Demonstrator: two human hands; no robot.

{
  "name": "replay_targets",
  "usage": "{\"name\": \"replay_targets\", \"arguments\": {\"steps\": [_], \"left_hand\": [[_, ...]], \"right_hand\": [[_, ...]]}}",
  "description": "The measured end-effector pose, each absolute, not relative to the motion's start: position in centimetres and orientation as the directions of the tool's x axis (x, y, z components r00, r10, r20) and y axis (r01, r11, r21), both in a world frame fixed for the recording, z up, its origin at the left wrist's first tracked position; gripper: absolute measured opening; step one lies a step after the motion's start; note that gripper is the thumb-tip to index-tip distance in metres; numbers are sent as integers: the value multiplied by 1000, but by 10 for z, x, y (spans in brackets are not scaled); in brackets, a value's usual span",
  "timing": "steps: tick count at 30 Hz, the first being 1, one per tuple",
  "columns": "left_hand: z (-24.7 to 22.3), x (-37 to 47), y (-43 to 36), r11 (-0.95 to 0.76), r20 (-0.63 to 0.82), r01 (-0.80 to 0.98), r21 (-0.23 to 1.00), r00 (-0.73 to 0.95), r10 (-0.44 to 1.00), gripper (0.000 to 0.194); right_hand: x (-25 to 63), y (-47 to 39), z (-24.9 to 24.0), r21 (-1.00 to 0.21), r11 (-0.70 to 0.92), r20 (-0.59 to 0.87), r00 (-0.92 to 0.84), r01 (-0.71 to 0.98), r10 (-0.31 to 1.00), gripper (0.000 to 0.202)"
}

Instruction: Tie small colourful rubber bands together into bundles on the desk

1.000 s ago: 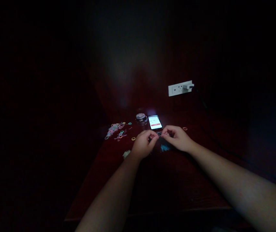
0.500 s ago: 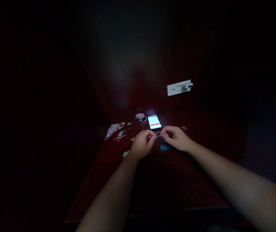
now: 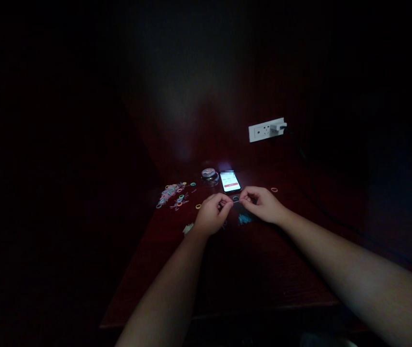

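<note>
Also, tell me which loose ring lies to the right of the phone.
The pinkish-orange ring, alone just past the right hand; the yellow ring and green ring lie left of the phone.

No readable text or labels.

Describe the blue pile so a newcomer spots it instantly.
On the dark red table, find the lit phone. Nearer the viewer, beside the right hand, lies a small blue pile. It is all blue, unlike the pale pile by the left forearm.
</note>
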State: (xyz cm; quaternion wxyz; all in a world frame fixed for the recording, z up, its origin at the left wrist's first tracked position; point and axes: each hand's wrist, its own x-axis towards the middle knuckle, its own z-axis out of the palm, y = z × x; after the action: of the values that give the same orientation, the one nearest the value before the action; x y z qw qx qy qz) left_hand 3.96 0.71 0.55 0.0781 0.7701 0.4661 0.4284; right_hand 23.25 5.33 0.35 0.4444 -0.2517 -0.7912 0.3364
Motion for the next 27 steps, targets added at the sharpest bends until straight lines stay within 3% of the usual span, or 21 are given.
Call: {"name": "replay_targets", "arguments": {"steps": [20, 27], "left_hand": [[4, 37, 2, -511, 562, 694, 507, 184, 807, 15], [-6, 9, -6, -318, 587, 801, 507, -51, 808, 15]], "right_hand": [[234, 59, 2, -690, 710, 617, -395, 144, 680, 11], [236, 67, -4, -727, 678, 618, -329, 106, 714, 14]]}}
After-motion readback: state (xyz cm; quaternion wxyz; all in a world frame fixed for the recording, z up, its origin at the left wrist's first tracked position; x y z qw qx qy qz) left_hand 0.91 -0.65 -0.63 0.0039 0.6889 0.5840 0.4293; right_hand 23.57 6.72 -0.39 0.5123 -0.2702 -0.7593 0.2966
